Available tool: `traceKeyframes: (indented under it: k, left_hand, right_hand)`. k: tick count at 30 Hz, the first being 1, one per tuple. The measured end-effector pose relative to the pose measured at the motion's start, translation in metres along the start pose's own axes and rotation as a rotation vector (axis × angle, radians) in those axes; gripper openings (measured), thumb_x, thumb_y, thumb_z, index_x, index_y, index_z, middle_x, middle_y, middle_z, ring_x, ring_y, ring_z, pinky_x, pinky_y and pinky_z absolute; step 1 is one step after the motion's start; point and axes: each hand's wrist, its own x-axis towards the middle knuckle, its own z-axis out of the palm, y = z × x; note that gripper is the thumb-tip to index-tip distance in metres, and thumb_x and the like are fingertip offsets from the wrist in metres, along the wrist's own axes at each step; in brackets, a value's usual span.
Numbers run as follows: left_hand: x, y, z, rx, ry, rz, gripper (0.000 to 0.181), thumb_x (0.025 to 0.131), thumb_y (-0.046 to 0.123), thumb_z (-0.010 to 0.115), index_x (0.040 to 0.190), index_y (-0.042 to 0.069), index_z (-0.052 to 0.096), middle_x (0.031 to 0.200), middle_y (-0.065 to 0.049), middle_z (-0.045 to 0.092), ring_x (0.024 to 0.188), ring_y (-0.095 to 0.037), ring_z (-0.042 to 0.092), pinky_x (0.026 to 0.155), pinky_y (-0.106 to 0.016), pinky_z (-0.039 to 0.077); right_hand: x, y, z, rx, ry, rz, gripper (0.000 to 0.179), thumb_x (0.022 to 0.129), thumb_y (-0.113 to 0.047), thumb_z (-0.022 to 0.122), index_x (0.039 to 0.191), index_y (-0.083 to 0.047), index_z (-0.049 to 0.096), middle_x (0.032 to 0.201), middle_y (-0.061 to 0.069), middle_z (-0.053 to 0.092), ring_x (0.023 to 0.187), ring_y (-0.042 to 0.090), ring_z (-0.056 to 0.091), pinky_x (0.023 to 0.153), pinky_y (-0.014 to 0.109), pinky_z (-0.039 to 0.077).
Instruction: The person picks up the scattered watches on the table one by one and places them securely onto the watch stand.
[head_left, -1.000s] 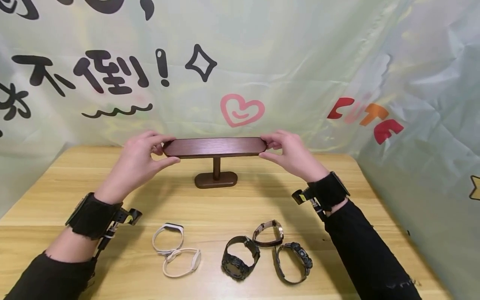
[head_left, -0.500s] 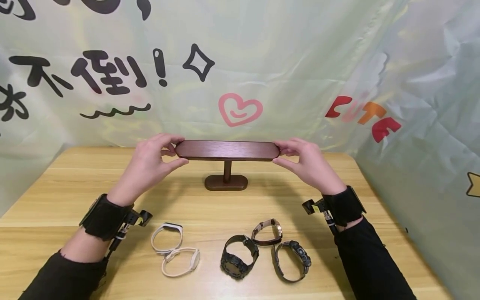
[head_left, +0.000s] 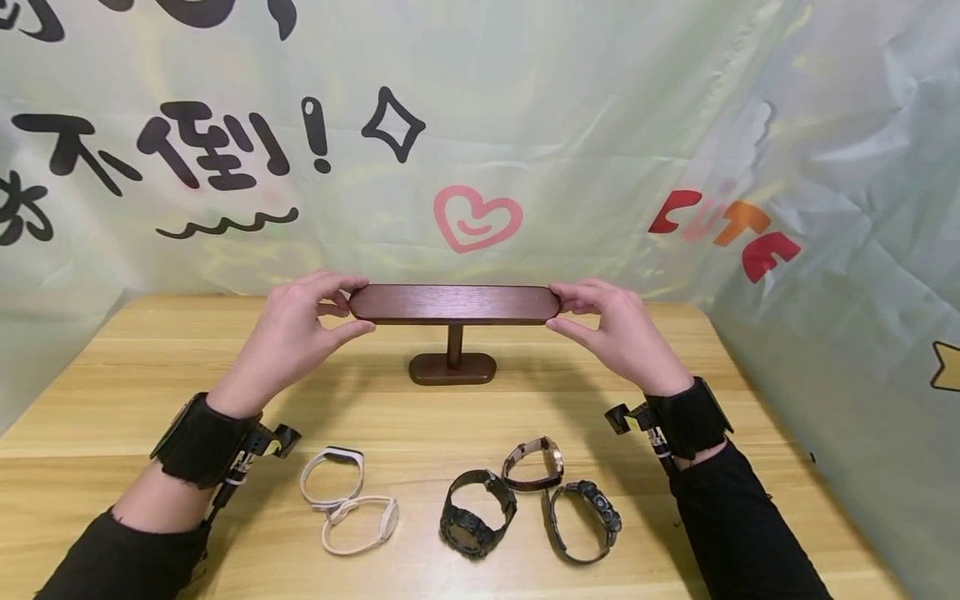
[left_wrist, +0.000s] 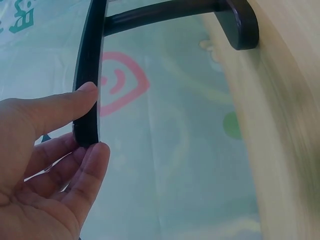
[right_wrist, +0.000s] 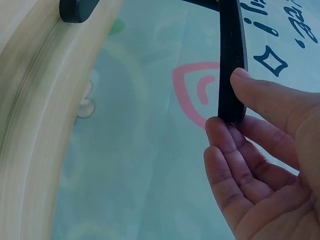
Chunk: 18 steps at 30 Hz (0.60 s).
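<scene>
A dark brown wooden T-shaped display stand (head_left: pixel 453 304) is upright at the back of the table, its long bar raised on a short post above a rounded base (head_left: pixel 452 369). My left hand (head_left: pixel 296 321) pinches the bar's left end; the left wrist view has the thumb on one face of the bar (left_wrist: pixel 89 55) and the fingers curled at its tip. At the opposite end my right hand (head_left: pixel 611 325) holds the bar in the same way. In the right wrist view, the right thumb presses the bar (right_wrist: pixel 232 45) while the fingertips meet its end.
Two pale fitness bands, one with a black face (head_left: pixel 345 455) and one all light (head_left: pixel 387 521), lie at front left on the wooden table (head_left: pixel 375 425). A black watch (head_left: pixel 467 533), a brown-strapped watch (head_left: pixel 554 459) and another dark watch (head_left: pixel 600 506) lie right of them. A printed cloth (head_left: pixel 585 167) hangs behind.
Both hands and the stand have shifted to the right along the table, mostly in the first half second. Since then they have hardly moved, and the watches stay where they were.
</scene>
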Motion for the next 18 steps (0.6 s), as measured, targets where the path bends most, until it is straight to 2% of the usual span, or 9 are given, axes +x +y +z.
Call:
traceKeyframes:
  k: [18]
  left_hand:
    - [-0.0013, 0.0003, -0.0007, 0.011, 0.003, -0.005, 0.046, 0.085, 0.01, 0.092, 0.127, 0.003, 0.075, 0.115, -0.014, 0.076, 0.094, -0.027, 0.076, 0.089, -0.045, 0.066]
  right_hand:
    - [0.0007, -0.0001, 0.001, -0.014, 0.002, -0.007, 0.05, 0.099, -0.022, 0.08, 0.144, -0.007, 0.067, 0.138, 0.016, 0.068, 0.122, 0.035, 0.071, 0.104, 0.053, 0.055]
